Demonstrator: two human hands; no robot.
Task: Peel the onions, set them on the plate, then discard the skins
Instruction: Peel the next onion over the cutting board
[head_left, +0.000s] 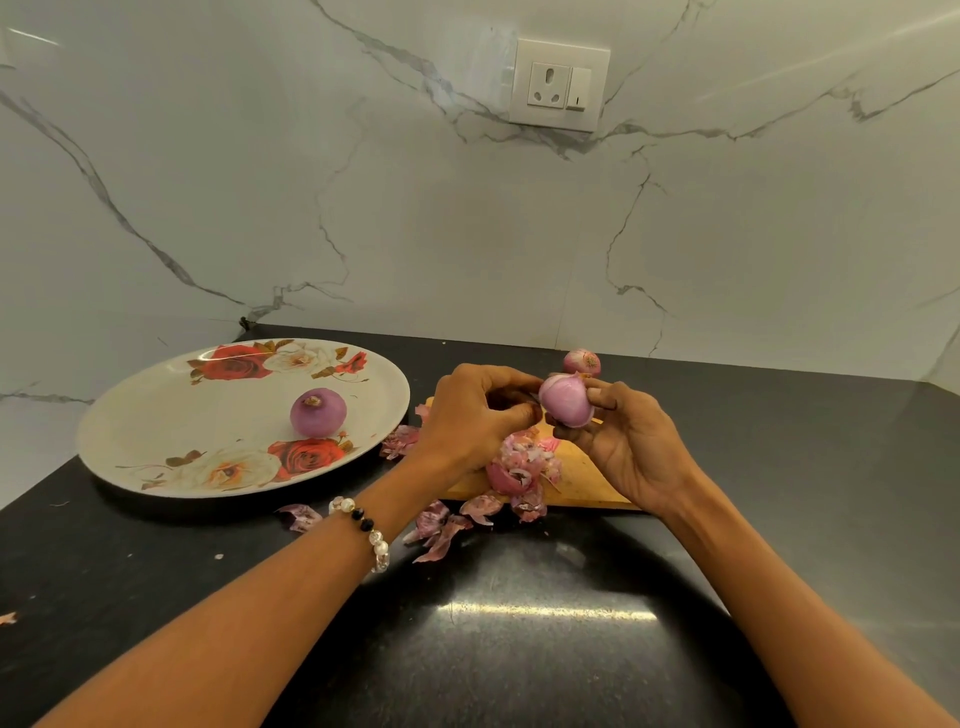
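My right hand (623, 441) holds a pale pink, mostly peeled onion (565, 400) above the wooden cutting board (582, 480). My left hand (475, 415) is curled against the onion's left side, fingertips pinching at its skin. One peeled purple onion (318, 413) rests on the floral plate (156, 415) at the left. Another onion (582, 362), still in its skin, lies on the counter behind my hands. Loose onion skins (522, 467) are piled on the board and scattered over the counter in front of it.
The black counter (519, 649) meets a white marble wall with a socket and switch (560, 84). More skin scraps (300, 517) lie near the plate's front edge. A small scrap (8, 618) sits at the far left edge.
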